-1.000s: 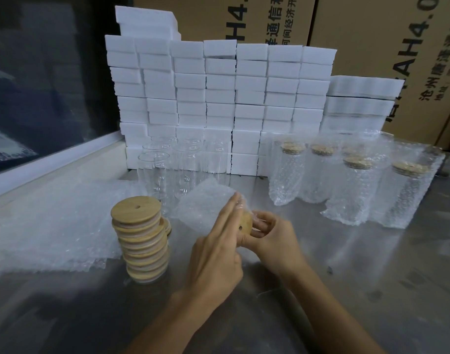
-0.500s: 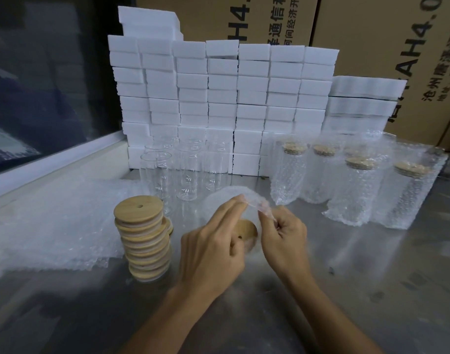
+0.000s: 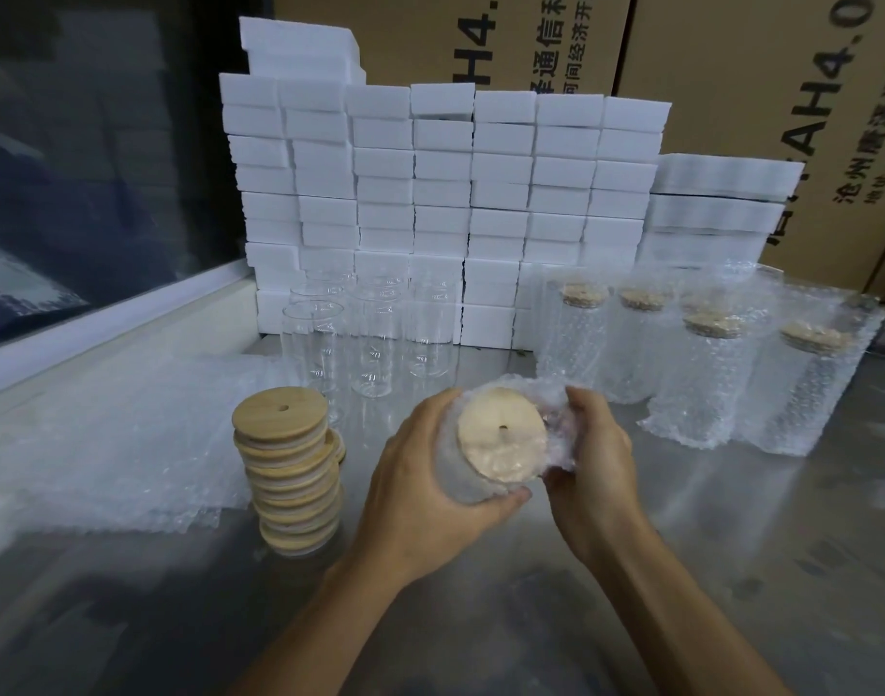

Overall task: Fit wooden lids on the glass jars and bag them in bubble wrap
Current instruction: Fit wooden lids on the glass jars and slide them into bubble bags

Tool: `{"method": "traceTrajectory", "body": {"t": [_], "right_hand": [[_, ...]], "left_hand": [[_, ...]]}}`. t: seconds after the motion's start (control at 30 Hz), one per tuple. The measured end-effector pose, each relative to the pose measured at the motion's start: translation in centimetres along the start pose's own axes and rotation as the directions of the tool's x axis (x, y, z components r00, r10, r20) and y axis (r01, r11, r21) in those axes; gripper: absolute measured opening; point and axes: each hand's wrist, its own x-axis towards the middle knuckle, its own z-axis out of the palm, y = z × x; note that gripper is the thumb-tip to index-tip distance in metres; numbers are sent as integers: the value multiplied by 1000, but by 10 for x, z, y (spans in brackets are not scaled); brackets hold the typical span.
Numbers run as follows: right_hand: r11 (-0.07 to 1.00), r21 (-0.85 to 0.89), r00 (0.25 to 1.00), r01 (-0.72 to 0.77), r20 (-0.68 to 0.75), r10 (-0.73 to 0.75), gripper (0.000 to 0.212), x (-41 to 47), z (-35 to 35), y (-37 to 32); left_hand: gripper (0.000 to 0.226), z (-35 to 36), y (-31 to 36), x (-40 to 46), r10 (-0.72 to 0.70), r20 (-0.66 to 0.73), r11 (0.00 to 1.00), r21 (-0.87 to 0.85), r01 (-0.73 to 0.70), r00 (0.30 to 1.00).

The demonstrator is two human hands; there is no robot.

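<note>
Jar now upended (lid facing camera) — both hands gripping.

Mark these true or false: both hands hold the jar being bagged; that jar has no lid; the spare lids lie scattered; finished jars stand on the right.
1. Both hands, left hand and right hand, hold the bagged jar. True.
2. That jar has no lid. False: a wooden lid is on it.
3. Spare lids lie scattered. False: they form a lid stack.
4. Wrapped jars stand at right. True.
</note>
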Motion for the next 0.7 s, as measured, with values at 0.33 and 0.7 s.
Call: {"method": "traceTrajectory", "body": {"t": [0.33,0.7], "right_hand": [[855,-481,939,192,343,-18,63,-12,7,19],[902,-408,989,144,88,-119,31,-2,0,18]], "left_hand": [[59,-7,17,7,-293,-190,817,-558,143,937],[73,4,21,3,-269,81,785,-558,267,960]]}}
